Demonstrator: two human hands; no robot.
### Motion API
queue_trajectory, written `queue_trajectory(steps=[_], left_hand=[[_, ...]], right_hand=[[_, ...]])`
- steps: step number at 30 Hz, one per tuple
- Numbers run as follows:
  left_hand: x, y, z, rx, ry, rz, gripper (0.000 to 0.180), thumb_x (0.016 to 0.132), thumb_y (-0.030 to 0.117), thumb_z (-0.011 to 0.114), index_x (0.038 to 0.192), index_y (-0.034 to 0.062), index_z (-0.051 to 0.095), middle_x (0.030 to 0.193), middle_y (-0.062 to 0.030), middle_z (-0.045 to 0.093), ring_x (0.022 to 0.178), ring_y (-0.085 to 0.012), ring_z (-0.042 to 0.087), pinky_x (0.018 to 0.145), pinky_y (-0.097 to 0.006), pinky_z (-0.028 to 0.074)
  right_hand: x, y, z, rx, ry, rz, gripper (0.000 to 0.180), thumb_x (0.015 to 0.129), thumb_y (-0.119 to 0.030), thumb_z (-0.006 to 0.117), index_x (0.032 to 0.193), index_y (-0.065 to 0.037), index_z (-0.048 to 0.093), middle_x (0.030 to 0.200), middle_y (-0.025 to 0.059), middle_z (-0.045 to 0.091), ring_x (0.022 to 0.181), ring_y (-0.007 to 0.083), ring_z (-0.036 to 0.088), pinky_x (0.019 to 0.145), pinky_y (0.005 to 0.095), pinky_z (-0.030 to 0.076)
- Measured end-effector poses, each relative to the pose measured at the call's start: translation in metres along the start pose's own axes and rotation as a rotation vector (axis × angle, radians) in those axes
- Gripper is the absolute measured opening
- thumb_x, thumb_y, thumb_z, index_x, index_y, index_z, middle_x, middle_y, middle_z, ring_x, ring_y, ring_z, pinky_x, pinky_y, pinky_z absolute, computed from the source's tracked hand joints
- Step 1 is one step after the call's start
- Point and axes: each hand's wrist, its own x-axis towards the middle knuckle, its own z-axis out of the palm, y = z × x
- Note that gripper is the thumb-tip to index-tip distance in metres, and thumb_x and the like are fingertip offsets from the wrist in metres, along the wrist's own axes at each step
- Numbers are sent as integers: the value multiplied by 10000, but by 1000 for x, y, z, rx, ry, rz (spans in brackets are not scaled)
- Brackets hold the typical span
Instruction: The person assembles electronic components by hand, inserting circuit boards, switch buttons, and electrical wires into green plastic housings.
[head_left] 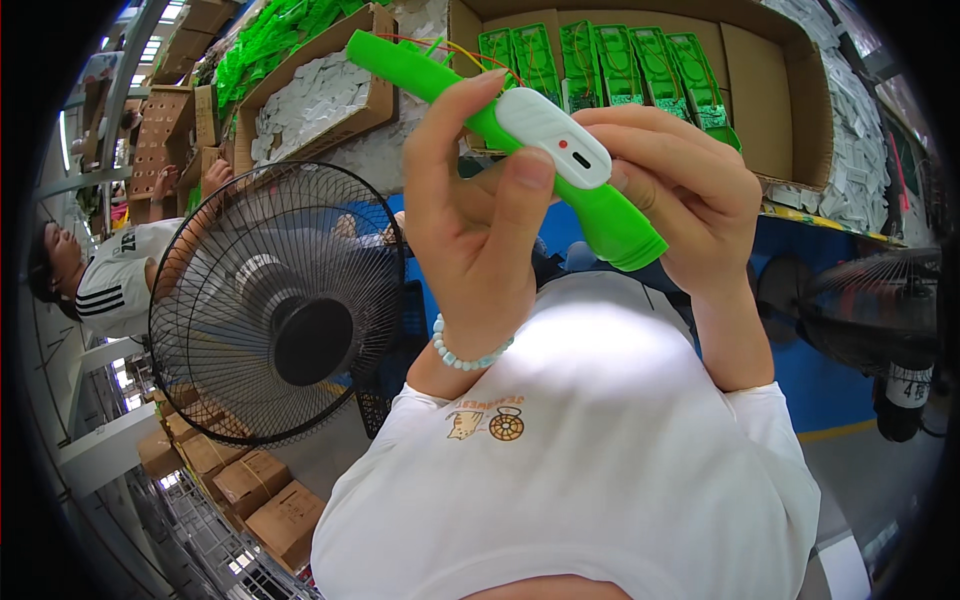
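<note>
A green plastic housing [612,222] with a white oval cover [545,130] is held up in both hands in front of the chest, slanting across the view of the near left corner of a large open carton [795,110]. The cover's upper face shows a red dot and a dark oblong slot. Thin red and yellow wires [455,48] run along the housing's left part.

The left hand [475,200] is partly closed around the housing, its thumb on the cover's near edge and its index finger bent over the far side. The right hand [695,190] has its fingers curled in and its thumb bent close, gripping the piece at the cover's right end. A pale beaded bracelet [470,357] circles the left wrist.

In the large carton, green half-shells [617,65] stand in a row from near its left edge past its middle. White parts [312,105] fill a smaller carton [375,103] to the left; more white pieces [860,130] lie heaped beyond the large carton's right edge. A black-caged fan [280,300] stands at the left, near a co-worker [115,275] in a white shirt.
</note>
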Motion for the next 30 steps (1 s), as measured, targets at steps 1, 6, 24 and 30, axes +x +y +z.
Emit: queue_trajectory(steps=[1, 6, 24, 30], left_hand=[[0, 1, 1, 0, 1, 0, 467, 988, 139, 513, 1403, 22, 332, 1216, -167, 559, 1052, -177, 594, 818, -268, 544], [3, 7, -1, 19, -97, -71, 386, 1016, 177, 428, 1364, 21, 370, 1228, -161, 530, 1054, -208, 595, 810, -302, 549], [19, -10, -2, -747, -39, -328, 258, 1041, 305, 296, 1223, 134, 361, 1278, -320, 474, 847, -287, 649, 700, -367, 572], [26, -16, -5, -675, -160, -174, 289, 1040, 298, 314, 1269, 130, 372, 1257, -329, 494, 837, -267, 636, 676, -370, 549]], right_hand=[[0, -1, 1, -5, 4, 3, 169, 805, -28, 690, 966, 24, 701, 932, 129, 703, 797, 216, 685, 677, 275, 532], [3, -3, -3, -97, 15, -76, 170, 794, -31, 700, 956, 20, 701, 921, 139, 699, 792, 222, 682, 668, 278, 531], [-2, -7, -13, -97, -217, -42, 263, 787, 67, 664, 1049, 91, 641, 1113, 245, 624, 1027, 302, 612, 902, 394, 483], [-13, -8, -6, 285, 54, 302, 256, 811, 87, 642, 1065, 98, 617, 1066, 198, 616, 951, 242, 630, 827, 356, 527]])
